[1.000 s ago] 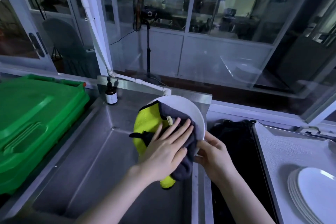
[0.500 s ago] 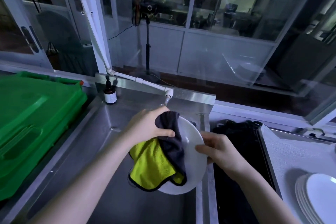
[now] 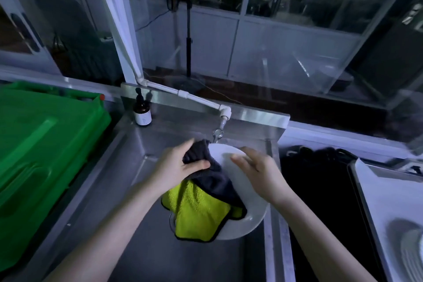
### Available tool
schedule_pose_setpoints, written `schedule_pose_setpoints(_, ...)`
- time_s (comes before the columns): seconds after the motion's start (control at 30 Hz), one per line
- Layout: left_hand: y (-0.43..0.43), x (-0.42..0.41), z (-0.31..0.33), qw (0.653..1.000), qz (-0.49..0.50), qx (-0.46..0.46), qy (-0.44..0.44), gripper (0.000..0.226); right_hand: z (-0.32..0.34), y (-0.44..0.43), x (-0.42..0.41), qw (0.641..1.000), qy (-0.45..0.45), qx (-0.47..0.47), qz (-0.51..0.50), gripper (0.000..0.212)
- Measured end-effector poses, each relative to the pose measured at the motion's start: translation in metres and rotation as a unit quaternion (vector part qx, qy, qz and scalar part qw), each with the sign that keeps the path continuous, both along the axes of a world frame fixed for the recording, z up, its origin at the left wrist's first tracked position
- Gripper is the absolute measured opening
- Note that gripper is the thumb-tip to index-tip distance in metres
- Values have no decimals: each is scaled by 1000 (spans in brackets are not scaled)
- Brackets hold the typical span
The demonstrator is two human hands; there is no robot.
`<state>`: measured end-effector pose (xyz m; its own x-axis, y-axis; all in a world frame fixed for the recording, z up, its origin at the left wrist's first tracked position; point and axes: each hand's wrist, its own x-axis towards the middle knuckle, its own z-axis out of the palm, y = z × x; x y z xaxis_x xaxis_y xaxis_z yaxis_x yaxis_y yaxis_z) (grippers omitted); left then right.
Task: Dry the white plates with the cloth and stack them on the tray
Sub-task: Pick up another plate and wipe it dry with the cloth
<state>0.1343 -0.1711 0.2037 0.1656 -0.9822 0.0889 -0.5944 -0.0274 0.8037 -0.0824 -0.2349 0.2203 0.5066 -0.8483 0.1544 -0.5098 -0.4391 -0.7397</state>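
Over the steel sink I hold a white plate (image 3: 249,220), tilted with its face toward me. My left hand (image 3: 178,167) grips a bunched cloth (image 3: 201,208), dark grey on one side and yellow-green on the other, at the plate's upper left edge; the cloth hangs down over the plate's left half. My right hand (image 3: 258,174) lies on the plate's upper right part with its fingers over the face. A stack of white plates (image 3: 412,252) sits on the tray (image 3: 389,192) at the lower right, partly cut off by the frame edge.
A white pipe with a tap (image 3: 217,130) ends just above the plate. A small brown bottle (image 3: 142,112) stands at the sink's back left corner. A green crate (image 3: 41,153) fills the left side. A dark basin (image 3: 320,190) lies between sink and tray.
The left hand went from pressing the cloth flat on the plate to gripping it bunched at the upper edge. The plate tipped lower, and the right hand shifted onto its upper face.
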Motion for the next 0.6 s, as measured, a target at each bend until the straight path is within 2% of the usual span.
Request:
schedule_pose_setpoints(0.03,-2,1,4,999,-25,21,-19,92,1,-1,6,999,9,-19,27,24)
schedule_pose_setpoints(0.1,-7,-1,9,997,-56,40,-41,81,2,-2,13,997,18,-39,61,23)
schedule_pose_setpoints(0.13,-10,-2,10,997,-61,34,-45,76,0,-3,14,997,20,-30,61,27)
schedule_pose_setpoints(0.2,-13,1,8,998,-60,11,-22,65,-2,-6,9,999,21,-27,17,51)
schedule_pose_setpoints(0.27,-11,2,2,999,-18,-25,40,43,-5,-6,-1,997,-55,6,-61,54)
schedule_pose_setpoints(0.33,-5,-1,-4,992,45,-47,109,37,-8,3,-8,975,-154,67,-143,54)
schedule_pose_setpoints(0.4,-1,-6,-8,986,62,-47,149,34,-15,11,-15,959,-196,99,-178,53)
schedule_pose_setpoints(0.5,-2,-9,0,993,24,-43,112,37,-9,17,-20,974,-155,94,-133,51)
schedule_pose_setpoints(0.6,-6,-13,12,997,-78,1,29,56,9,15,-17,999,-30,15,-37,40)
